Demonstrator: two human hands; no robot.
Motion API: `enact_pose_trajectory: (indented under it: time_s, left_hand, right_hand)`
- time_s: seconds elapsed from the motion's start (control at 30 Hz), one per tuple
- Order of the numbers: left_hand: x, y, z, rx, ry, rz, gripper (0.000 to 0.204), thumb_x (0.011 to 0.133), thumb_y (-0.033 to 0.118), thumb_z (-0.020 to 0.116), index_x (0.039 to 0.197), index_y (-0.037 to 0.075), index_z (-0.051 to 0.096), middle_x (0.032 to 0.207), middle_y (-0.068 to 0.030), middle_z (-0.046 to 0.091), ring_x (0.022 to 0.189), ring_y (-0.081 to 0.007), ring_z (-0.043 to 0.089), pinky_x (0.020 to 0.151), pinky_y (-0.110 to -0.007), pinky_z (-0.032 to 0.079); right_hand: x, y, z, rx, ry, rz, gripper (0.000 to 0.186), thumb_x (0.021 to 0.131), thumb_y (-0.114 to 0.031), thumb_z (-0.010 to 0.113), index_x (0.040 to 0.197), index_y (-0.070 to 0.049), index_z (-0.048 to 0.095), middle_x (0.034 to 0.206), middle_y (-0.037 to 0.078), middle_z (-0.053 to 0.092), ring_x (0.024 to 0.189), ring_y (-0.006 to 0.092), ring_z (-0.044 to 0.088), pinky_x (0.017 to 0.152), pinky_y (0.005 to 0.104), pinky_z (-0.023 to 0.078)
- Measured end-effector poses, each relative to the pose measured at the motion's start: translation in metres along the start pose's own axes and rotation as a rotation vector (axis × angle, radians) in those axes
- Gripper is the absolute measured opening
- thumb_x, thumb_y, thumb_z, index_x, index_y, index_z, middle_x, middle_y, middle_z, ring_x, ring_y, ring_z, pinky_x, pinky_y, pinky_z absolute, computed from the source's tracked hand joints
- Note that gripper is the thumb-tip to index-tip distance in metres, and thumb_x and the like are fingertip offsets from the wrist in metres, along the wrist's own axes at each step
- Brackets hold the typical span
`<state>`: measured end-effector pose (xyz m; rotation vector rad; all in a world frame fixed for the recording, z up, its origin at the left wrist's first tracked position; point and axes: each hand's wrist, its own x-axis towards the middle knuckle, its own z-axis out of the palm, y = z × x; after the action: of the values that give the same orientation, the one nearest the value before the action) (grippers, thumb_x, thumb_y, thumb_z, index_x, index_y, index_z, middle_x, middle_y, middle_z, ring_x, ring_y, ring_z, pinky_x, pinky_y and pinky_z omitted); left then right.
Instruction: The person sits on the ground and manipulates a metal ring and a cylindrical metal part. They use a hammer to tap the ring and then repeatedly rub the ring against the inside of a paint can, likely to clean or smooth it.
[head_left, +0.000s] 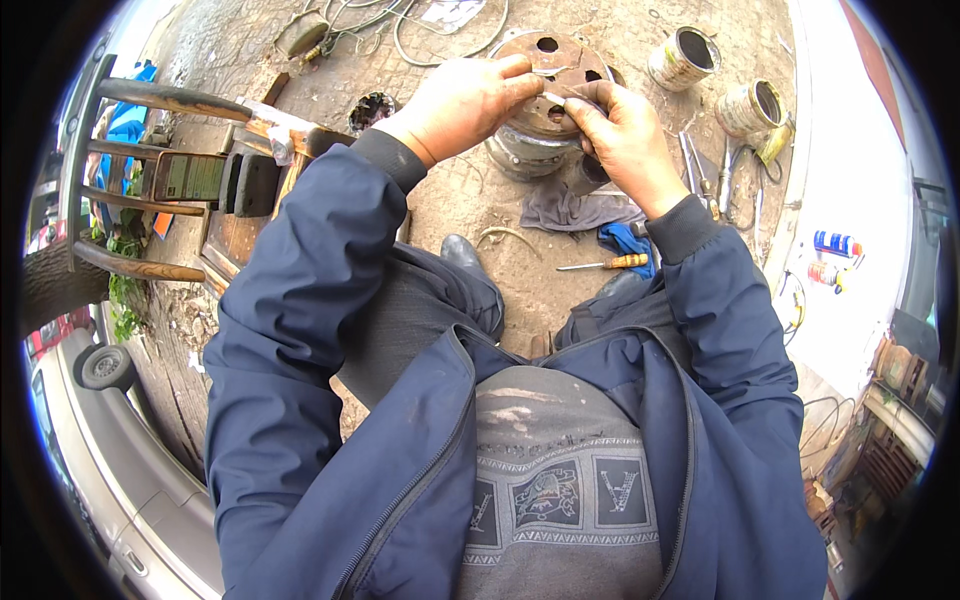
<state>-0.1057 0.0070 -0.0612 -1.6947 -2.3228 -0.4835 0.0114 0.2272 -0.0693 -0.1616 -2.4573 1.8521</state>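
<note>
Both my hands are over a rusty round metal plate (518, 45) with several holes. It lies on top of a grey metal cylinder (525, 158) standing on the ground. My left hand (462, 100) is closed in a pinch above the plate's near left side. Beside its fingertips a thin pale strip (549, 72) shows; whether the fingers hold it is unclear. My right hand (632, 135) is pinched too, thumb against forefinger, at the plate's right edge. A small whitish piece (553, 98) pokes out at its thumb tip, and the rest is hidden by the fingers.
Two open tins (686, 58) (750, 107) stand at the far right. Hand tools (725, 178) lie below them. Nearer me are a grey rag (575, 210), a wooden-handled screwdriver (603, 263) and a blue cloth (628, 243). A wooden chair (150, 265) lies on the left; cables (400, 40) curl behind.
</note>
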Motion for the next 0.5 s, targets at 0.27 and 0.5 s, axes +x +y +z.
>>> enact_pose_trajectory:
  time_s: [0.27, 0.5]
  left_hand:
    - [0.002, 0.0, 0.002, -0.128, -0.012, -0.07, 0.019, 0.098, 0.018, 0.072, 0.116, 0.011, 0.073, 0.107, -0.0092, 0.069, 0.091, -0.0369, 0.073, 0.078, -0.045, 0.06]
    - [0.002, -0.008, 0.003, -0.186, -0.02, -0.047, 0.019, 0.095, 0.014, 0.073, 0.113, 0.009, 0.072, 0.107, -0.0115, 0.068, 0.096, -0.0384, 0.071, 0.082, -0.046, 0.06]
  right_hand:
    - [0.003, -0.006, 0.002, -0.372, 0.03, -0.333, 0.016, 0.096, -0.013, 0.075, 0.105, 0.0, 0.076, 0.094, 0.02, 0.077, 0.088, 0.0362, 0.076, 0.079, 0.0441, 0.059]
    - [0.003, -0.017, 0.002, -0.443, 0.018, -0.336, 0.015, 0.095, -0.014, 0.075, 0.104, -0.002, 0.076, 0.095, 0.019, 0.077, 0.091, 0.0384, 0.075, 0.081, 0.0458, 0.059]
